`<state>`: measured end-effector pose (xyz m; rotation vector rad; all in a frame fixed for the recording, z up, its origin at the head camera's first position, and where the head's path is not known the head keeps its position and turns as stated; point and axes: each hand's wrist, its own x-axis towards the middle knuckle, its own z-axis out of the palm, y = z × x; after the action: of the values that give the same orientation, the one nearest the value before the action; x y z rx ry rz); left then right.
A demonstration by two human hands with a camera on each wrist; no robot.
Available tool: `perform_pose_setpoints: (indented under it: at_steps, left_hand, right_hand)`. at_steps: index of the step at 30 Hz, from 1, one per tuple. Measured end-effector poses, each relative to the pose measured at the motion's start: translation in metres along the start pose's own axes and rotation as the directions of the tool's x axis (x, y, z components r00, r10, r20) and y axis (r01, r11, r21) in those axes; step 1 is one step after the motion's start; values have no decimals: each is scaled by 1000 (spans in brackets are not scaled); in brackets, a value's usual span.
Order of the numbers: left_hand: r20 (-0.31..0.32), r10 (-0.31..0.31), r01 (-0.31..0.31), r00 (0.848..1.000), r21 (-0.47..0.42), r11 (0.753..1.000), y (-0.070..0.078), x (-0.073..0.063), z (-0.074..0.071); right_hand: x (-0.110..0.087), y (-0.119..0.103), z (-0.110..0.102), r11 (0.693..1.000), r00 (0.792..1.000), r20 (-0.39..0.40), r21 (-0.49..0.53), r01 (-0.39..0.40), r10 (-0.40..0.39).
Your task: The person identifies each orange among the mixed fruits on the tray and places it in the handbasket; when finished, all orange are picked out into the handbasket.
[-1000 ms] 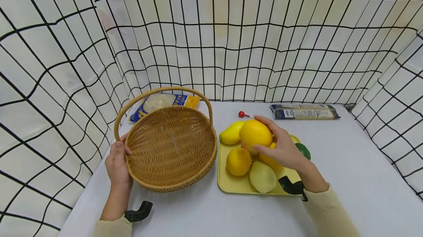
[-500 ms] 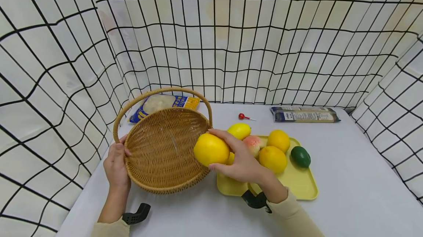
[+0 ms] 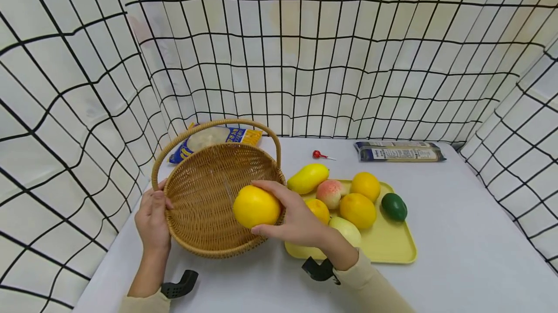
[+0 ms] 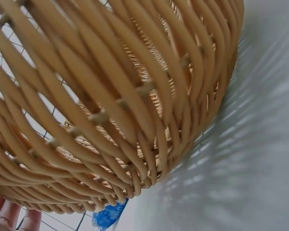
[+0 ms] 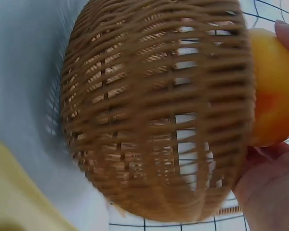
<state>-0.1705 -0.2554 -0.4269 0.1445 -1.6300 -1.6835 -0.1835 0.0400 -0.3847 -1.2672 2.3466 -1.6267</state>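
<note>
Round yellow fruit (image 3: 256, 206) is in the right hand (image 3: 294, 216), thumb and fingers clamped about it from its right side. It is nearly round; any long axis is slight and seems to run left to right. Black wrist units (image 3: 180, 285) sit on both forearms, nearest the wearer.

Governing relation: the fruit lies to the left of the right palm, in front of the mouth of the wicker basket (image 3: 196, 201), towards that mouth's right-hand side. The right hand is the nearer one to the fruit; the left hand (image 3: 153, 218) is across the opening, gripping the left rim by the foot of the handle (image 3: 231, 121). The basket is tilted, mouth towards the wearer. Whether the fruit touches the wicker cannot be told.

To the right, a yellow tray (image 3: 392, 245) bears a pale green fruit (image 3: 346, 231), orange-yellow fruits (image 3: 358, 211), a peach (image 3: 330, 194) and, near its right edge, a dark green fruit (image 3: 394, 207). A mango-shaped fruit (image 3: 308, 178) lies at its far left corner.

Beyond these are a red lollipop (image 3: 317, 154), a dark packet (image 3: 400, 151) and, behind the basket, a blue-and-yellow packet (image 3: 211, 136). Black netting (image 3: 279, 93) closes the rear.
</note>
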Motion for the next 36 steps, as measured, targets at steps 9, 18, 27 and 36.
perform_pose_setpoints:
  at_steps: [9,18,27,36]
  left_hand:
    - [49,148,-153,988,132,979,-4,-2,2]
    - [41,162,-167,986,160,973,6,-5,5]
    - [26,150,-152,988,177,972,3,-5,1]
    - [67,200,-210,978,224,952,-2,-5,-4]
  right_hand:
    - [19,-1,11,989,982,184,-147,-12,39]
    - [39,-2,17,981,947,307,-191,-32,90]
    - [59,3,32,966,918,327,-197,-165,223]
    - [60,4,42,943,888,338,-223,-247,312]
